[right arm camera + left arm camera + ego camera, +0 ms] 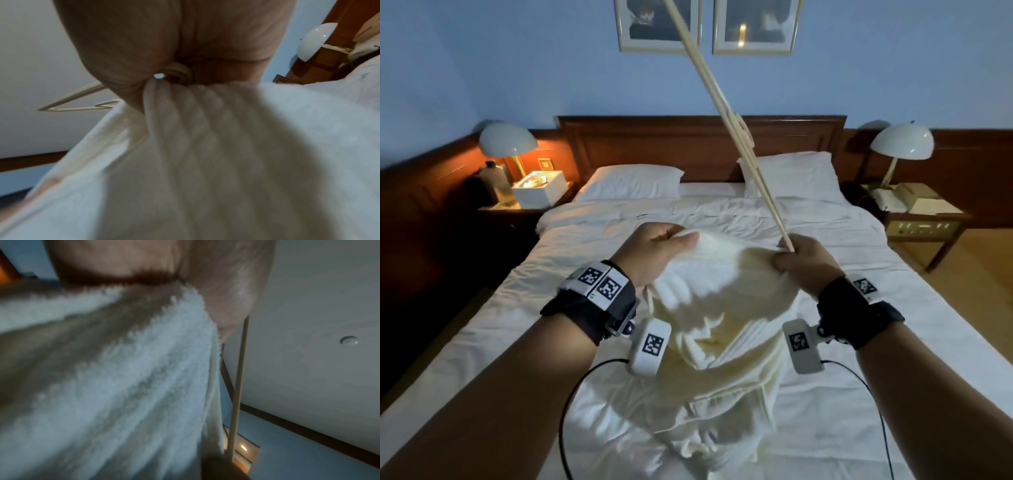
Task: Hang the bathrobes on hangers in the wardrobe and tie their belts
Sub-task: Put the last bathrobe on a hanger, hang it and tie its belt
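A white bathrobe hangs bunched between my two hands above the bed, its lower part trailing on the sheet. My left hand grips the robe's upper edge, the fabric filling the left wrist view. My right hand pinches the other side of the robe together with a pale wooden hanger, which sticks up and away toward the wall. The hanger's end shows in the right wrist view, and the hanger also runs through the left wrist view.
The bed has two pillows against a wooden headboard. Nightstands with dome lamps stand at both sides. Two framed pictures hang on the blue wall. Wrist-camera cables dangle over the sheet.
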`<act>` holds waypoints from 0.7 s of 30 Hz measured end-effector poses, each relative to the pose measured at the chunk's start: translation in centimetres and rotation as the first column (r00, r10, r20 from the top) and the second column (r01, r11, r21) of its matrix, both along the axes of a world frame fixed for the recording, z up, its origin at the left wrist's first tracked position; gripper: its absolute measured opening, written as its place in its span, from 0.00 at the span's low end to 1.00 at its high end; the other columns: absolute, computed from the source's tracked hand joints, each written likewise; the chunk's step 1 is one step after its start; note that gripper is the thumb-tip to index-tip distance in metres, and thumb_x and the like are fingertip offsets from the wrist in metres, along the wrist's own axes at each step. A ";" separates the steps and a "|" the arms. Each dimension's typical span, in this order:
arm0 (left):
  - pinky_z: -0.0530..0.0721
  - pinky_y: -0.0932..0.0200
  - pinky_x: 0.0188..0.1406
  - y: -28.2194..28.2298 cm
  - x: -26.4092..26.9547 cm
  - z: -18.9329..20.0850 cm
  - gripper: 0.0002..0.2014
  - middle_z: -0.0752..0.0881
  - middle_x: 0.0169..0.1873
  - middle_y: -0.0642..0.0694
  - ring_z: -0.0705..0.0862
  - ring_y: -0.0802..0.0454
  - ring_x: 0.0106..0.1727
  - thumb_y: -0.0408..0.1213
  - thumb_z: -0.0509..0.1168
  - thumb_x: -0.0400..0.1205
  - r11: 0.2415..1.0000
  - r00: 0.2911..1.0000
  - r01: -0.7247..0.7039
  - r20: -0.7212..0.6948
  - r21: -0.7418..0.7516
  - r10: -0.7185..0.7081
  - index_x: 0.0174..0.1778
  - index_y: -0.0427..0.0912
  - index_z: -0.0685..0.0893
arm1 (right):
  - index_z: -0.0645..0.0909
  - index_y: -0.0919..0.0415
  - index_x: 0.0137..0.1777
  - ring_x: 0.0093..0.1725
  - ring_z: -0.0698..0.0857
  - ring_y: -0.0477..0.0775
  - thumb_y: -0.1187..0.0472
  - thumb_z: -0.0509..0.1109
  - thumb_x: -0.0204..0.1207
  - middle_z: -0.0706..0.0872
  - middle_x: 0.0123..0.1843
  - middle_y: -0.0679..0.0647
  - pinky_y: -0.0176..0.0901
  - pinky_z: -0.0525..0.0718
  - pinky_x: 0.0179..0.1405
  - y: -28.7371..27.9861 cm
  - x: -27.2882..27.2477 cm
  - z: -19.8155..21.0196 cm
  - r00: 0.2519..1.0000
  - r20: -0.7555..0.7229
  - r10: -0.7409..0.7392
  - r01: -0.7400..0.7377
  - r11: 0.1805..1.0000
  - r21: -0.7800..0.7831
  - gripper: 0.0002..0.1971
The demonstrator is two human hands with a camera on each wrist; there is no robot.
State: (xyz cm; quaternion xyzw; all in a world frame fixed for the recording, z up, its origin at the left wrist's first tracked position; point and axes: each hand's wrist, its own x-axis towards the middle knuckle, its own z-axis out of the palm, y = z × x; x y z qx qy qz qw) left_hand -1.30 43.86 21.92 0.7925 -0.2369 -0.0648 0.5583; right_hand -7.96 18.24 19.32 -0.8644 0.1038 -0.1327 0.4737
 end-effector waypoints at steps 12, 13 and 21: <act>0.85 0.38 0.48 1.6 -2.4 0.1 0.15 0.89 0.40 0.39 0.86 0.42 0.41 0.53 0.69 0.75 0.907 0.901 -0.395 0.130 -0.148 0.414 0.45 0.45 0.89 | 0.73 0.55 0.36 0.43 0.81 0.61 0.60 0.75 0.69 0.81 0.39 0.56 0.42 0.73 0.37 -1.5 -0.7 -13.8 0.940 -0.323 -0.113 0.039 0.973 -0.226 0.11; 0.84 0.34 0.50 2.2 -2.5 -0.1 0.16 0.88 0.41 0.35 0.86 0.38 0.42 0.54 0.69 0.75 0.896 0.890 -0.417 0.132 -0.154 0.437 0.45 0.43 0.89 | 0.76 0.57 0.42 0.48 0.83 0.63 0.58 0.76 0.69 0.83 0.44 0.58 0.42 0.74 0.40 -1.9 -0.2 -13.7 0.938 -0.323 -0.124 0.030 0.959 -0.282 0.10; 0.76 0.64 0.37 7.5 -3.4 4.7 0.07 0.83 0.33 0.51 0.78 0.59 0.36 0.46 0.68 0.79 0.785 0.689 -0.587 0.387 -0.199 0.613 0.37 0.51 0.87 | 0.79 0.66 0.59 0.56 0.83 0.68 0.55 0.69 0.78 0.85 0.58 0.68 0.50 0.80 0.47 -6.8 8.5 -1.0 0.973 0.030 -0.231 0.221 0.873 -0.434 0.16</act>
